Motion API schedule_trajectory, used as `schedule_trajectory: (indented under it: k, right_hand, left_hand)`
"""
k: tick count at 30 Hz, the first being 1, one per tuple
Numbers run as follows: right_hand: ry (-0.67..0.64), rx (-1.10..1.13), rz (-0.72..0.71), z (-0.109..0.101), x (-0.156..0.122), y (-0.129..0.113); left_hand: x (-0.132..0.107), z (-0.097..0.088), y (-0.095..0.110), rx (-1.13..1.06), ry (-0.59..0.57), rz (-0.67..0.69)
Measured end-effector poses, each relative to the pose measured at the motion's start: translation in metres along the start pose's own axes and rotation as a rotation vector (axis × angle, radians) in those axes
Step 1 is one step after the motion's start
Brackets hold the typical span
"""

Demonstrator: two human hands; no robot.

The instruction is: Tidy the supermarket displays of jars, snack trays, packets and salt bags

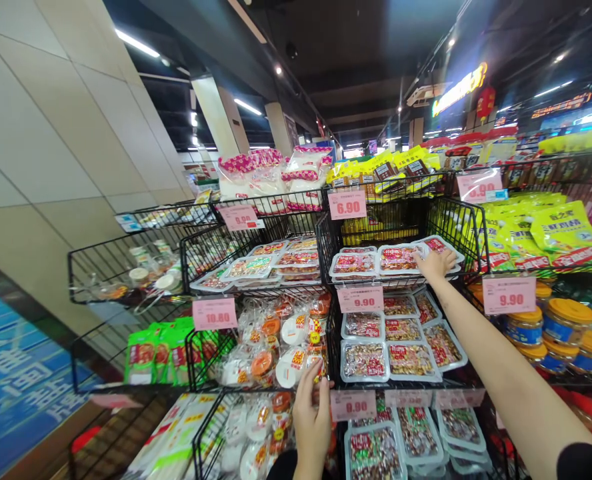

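Observation:
My right hand (435,263) reaches into the upper middle wire basket. Its fingers are spread over a clear-lidded snack tray (445,247) and seem to touch it. A red-labelled snack tray (399,258) lies beside that hand, with another packed tray (355,262) farther left. My left hand (312,413) is lower down with its fingers extended and apart, near the corner of the lower wire basket. Just left of it are bagged jars with white and orange lids (291,367). To its right hangs a pink price tag (353,405). I see nothing held in the left hand.
Black wire baskets (409,223) rise in tiers, their rims and dividers standing between products. More snack trays (365,360) fill the basket below my right hand. Yellow-lidded jars (569,320) and yellow bags (563,233) stand to the right. A tiled pillar (71,127) is at left.

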State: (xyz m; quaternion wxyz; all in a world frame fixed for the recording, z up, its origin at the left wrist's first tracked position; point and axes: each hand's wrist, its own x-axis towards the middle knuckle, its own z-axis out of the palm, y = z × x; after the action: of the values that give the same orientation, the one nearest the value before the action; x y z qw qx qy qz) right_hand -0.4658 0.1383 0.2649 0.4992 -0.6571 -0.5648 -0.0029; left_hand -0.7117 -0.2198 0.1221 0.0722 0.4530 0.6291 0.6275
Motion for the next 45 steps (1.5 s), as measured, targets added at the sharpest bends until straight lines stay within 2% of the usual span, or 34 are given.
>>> schedule_trajectory:
  k: [4, 7, 10, 13, 18, 22, 26, 39, 42, 45]
  right_hand:
    - [-0.057, 0.207, -0.124, -0.013, -0.002, -0.004]
    - [-0.040, 0.282, -0.169, -0.032, -0.013, -0.006]
    - [0.101, 0.376, -0.159, -0.065, -0.030, 0.000]
    - [0.243, 0.621, -0.175, -0.104, -0.051, 0.008]
    - [0.177, 0.927, -0.239, -0.164, -0.083, 0.003]
    - [0.162, 0.979, -0.243, -0.192, -0.100, -0.008]
    - [0.195, 0.977, -0.212, -0.204, -0.107, -0.014]
    - [0.159, 0.972, -0.300, -0.220, -0.128, -0.021]
    - [0.146, 0.944, -0.338, -0.216, -0.128, -0.017]
    - [0.162, 0.932, -0.425, -0.196, -0.122, -0.007]
  left_hand:
    - [-0.004, 0.001, 0.009, 0.028, -0.013, 0.034]
    - [-0.008, -0.001, 0.012, 0.046, -0.020, 0.071]
    - [-0.009, -0.003, 0.012, 0.078, -0.012, 0.088]
    - [-0.009, -0.005, 0.013, 0.102, -0.011, 0.097]
    - [-0.009, -0.001, 0.014, 0.078, -0.004, 0.105]
    - [-0.012, 0.003, 0.012, 0.101, -0.027, 0.129]
    - [-0.014, 0.003, 0.012, 0.109, -0.047, 0.142]
    - [-0.015, -0.002, 0.011, 0.153, -0.022, 0.202]
    - [-0.017, 0.001, 0.009, 0.151, -0.040, 0.201]
    - [-0.018, 0.002, 0.010, 0.147, -0.050, 0.222]
